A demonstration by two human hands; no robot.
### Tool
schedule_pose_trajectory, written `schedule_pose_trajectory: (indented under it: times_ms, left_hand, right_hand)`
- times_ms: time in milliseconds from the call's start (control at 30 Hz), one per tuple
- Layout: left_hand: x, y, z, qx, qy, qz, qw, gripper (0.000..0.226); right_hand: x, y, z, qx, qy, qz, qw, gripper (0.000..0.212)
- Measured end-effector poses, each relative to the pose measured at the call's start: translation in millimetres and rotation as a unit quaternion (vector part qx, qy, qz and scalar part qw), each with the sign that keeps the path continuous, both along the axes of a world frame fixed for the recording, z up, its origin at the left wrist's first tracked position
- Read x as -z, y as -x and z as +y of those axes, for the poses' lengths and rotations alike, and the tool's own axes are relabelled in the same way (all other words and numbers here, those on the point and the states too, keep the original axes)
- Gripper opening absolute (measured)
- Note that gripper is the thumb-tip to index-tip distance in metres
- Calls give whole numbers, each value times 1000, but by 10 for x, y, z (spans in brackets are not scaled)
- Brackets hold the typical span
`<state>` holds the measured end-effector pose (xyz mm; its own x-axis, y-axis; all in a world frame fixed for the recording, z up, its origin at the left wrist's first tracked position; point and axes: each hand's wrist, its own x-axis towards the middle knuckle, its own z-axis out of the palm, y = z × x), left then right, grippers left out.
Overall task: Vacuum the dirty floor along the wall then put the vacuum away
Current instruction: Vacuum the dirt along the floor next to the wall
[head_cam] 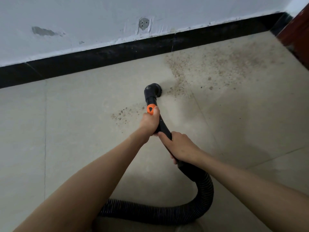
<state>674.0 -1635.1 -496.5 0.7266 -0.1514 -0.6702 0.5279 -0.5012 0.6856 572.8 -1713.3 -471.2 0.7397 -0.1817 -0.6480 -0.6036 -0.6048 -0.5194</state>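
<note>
Pale tiled floor (66, 131) with thin grout lines, met at the far side by a black skirting board (100, 56) under a scuffed white wall (83, 17) showing a patched round hole (143, 24) and a grey scrape (42, 31). Dark red door frame (296, 30) in the far right corner. Broad spread of gritty brown dirt (217, 64) on the floor near the skirting toward the right, plus a smaller patch of crumbs (123, 113) just left of the nozzle. Black round brush nozzle (153, 89) down on the floor at the near edge of the big dirty patch, apart from the skirting. Left hand (149, 122) wrapped round the black wand (161, 124) just below its orange collar (150, 110), fingers curled tight, thumb lying up toward the collar. Right hand (179, 146) clamped on the wand nearer, just behind the left, fingers curled under and partly hidden. Both forearms bare, stretched forward from the near edge. Ribbed black hose (205, 195) looping right and then back left across the near floor.
</note>
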Motion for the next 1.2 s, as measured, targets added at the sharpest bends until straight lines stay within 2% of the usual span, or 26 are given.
schedule_pose_trajectory:
  times_ms: [267, 433, 567, 700, 867, 1033, 1200]
  left_hand:
    - [-16, -110, -431, 82, -17, -4, 997, 56]
    - [-23, -217, -485, 94, -12, 7, 995, 57]
    - [-69, -341, -334, 93, 0, 27, 995, 43]
    - [-93, -452, -16, 18, 7, 26, 999, 33]
    - [-95, -458, 459, -103, 22, 26, 994, 34]
    - [-14, -67, 882, -266, 59, 12, 962, 29]
    - [14, 161, 962, -338, 60, 13, 939, 29]
  right_hand:
    - [29, -3, -234, 103, -34, -9, 994, 50]
    - [37, -87, -279, 115, -48, -10, 992, 48]
    - [8, -238, -225, 86, -56, -15, 995, 48]
    - [-39, -390, -55, 14, -70, -10, 997, 51]
    - [-127, -529, 223, -64, -93, 4, 994, 50]
    - [-204, -417, 504, -149, -104, 50, 982, 54]
    - [-265, -270, 547, -179, -106, 72, 976, 56]
